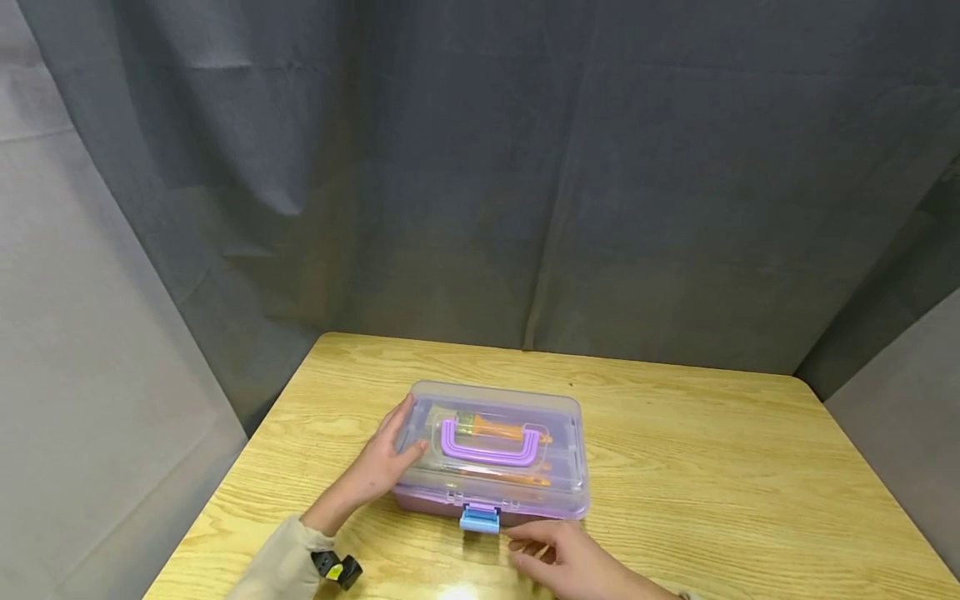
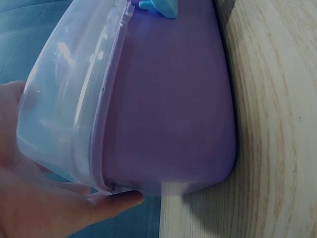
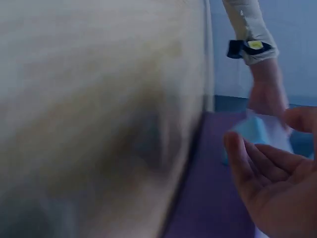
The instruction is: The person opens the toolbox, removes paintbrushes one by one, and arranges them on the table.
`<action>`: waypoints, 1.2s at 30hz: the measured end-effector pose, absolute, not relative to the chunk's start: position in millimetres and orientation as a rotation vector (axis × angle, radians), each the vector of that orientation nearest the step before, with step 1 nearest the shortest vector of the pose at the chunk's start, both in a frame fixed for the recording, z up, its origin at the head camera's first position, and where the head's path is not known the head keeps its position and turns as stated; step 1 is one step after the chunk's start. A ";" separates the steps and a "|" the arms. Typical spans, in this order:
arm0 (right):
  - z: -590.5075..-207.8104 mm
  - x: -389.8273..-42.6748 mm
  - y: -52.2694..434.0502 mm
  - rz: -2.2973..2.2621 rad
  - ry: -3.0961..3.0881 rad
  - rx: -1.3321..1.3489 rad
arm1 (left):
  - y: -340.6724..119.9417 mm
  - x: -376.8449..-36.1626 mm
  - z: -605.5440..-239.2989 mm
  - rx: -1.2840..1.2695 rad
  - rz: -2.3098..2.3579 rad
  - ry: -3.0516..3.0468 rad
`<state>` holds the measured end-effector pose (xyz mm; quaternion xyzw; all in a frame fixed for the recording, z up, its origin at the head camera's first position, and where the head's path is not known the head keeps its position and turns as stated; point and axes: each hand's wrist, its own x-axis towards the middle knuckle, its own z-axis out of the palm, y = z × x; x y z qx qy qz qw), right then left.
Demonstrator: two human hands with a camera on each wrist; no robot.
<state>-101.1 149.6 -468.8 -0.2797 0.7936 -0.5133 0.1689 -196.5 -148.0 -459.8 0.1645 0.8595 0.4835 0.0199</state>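
Note:
A purple plastic storage box (image 1: pixel 427 504) with a clear lid (image 1: pixel 562 471) and a purple carry handle (image 1: pixel 487 457) sits on the table. Through the lid show a paintbrush (image 1: pixel 495 428) with an orange handle and a second orange-handled item (image 1: pixel 525 479). My left hand (image 1: pixel 378 462) rests on the box's left end, thumb on the lid and straight fingers along the side. A blue latch (image 1: pixel 480 520) sticks out from the front, swung away from the wall. Just right of it is my right hand (image 1: pixel 566 557), fingers loosely bent, index fingertip right at the latch's edge.
The wooden table (image 1: pixel 712 467) extends to both sides of the box and behind it. A dark grey curtain (image 1: pixel 480 208) hangs along the far edge, with pale panels (image 1: pixel 97 333) at the sides. A black band (image 1: pixel 330 567) circles the left wrist.

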 end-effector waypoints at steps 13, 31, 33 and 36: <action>-461.7 -114.6 190.2 -1.321 3.384 -0.976 | -152.6 -195.2 -463.3 0.407 1.529 2.600; -472.9 -121.9 199.1 -1.307 2.943 -0.679 | -161.9 -195.6 -474.3 0.635 1.766 2.230; -472.2 -122.2 199.5 -1.296 2.935 -0.662 | -161.0 -195.2 -474.0 0.648 1.787 2.208; -471.0 -121.9 200.3 -1.252 2.947 -0.639 | -159.9 -193.7 -473.0 0.655 1.799 2.209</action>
